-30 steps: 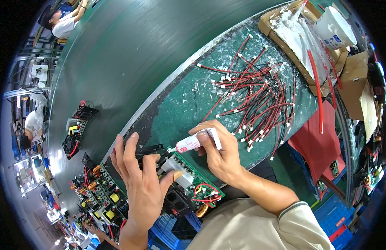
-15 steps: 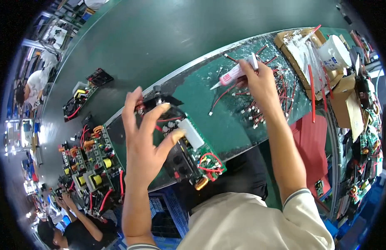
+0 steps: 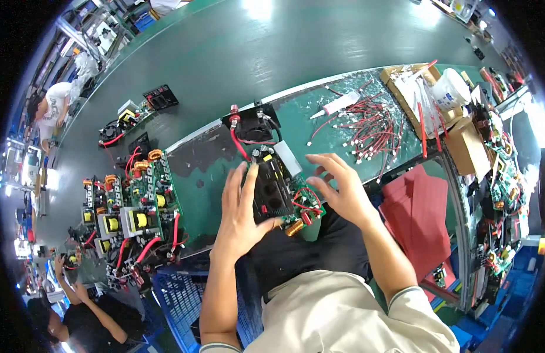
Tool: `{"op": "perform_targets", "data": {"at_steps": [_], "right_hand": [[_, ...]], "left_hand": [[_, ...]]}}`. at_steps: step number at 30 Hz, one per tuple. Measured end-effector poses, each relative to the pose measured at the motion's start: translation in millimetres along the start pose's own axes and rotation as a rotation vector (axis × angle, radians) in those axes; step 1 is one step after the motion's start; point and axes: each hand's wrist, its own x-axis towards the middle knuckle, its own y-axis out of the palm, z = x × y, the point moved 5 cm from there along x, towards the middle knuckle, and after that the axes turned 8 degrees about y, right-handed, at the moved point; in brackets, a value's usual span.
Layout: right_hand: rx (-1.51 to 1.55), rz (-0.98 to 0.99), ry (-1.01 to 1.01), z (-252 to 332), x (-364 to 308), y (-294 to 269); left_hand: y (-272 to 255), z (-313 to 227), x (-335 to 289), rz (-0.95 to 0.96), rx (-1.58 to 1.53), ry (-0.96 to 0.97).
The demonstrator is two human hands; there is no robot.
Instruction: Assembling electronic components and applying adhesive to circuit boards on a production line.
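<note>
A green circuit board assembly point(image 3: 297, 197) with a black socket panel point(image 3: 271, 191), a grey block point(image 3: 288, 157) and red wires sits at the bench's near edge. My left hand point(image 3: 240, 215) grips its left side, fingers along the panel and thumb at the near end. Just right of the board, my right hand point(image 3: 343, 191) is open with fingers apart and holds nothing. Beyond the board, a black end plate point(image 3: 252, 125) with a red terminal is joined by wires. A white glue tube point(image 3: 341, 104) lies beside a pile of red-and-black connector leads point(image 3: 372, 129).
Several more circuit boards point(image 3: 131, 203) stand at the left, and another unit point(image 3: 128, 120) lies on the far green surface. At the right are a cardboard tray point(image 3: 396, 79), a white tub point(image 3: 450, 88) and red sheets point(image 3: 416, 212). A co-worker point(image 3: 87, 312) works at lower left.
My right hand has let go of the glue tube, now lying by the leads, and come nearer the board. The board has been turned more upright, its end plate now in plain sight.
</note>
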Motion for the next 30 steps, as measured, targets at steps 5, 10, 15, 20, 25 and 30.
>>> {"op": "perform_targets", "data": {"at_steps": [5, 10, 15, 20, 25, 30], "right_hand": [[-0.036, 0.075, -0.018, 9.3, -25.9, 12.4], [-0.230, 0.037, 0.013, 1.4, -41.6, 31.1], [-0.268, 0.035, -0.058, 8.1, -33.8, 35.3], [-0.279, -0.020, -0.130, 1.6, -22.9, 25.2], [-0.114, -0.059, -0.077, 0.2, 16.0, 3.8], [0.120, -0.143, -0.261, -36.9, 76.8, -7.1]], "left_hand": [[-0.5, 8.0, 1.2, -0.025, -0.140, 0.019], [3.1, 17.3, -0.3, -0.085, -0.232, 0.118], [-2.3, 8.9, -7.3, -0.077, -0.286, 0.114], [-5.2, 1.5, -16.0, -0.078, -0.359, 0.138], [7.0, 24.8, -20.0, -0.155, -0.865, -0.144], [-73.4, 21.2, 20.6, -0.547, -0.041, 0.153]]}}
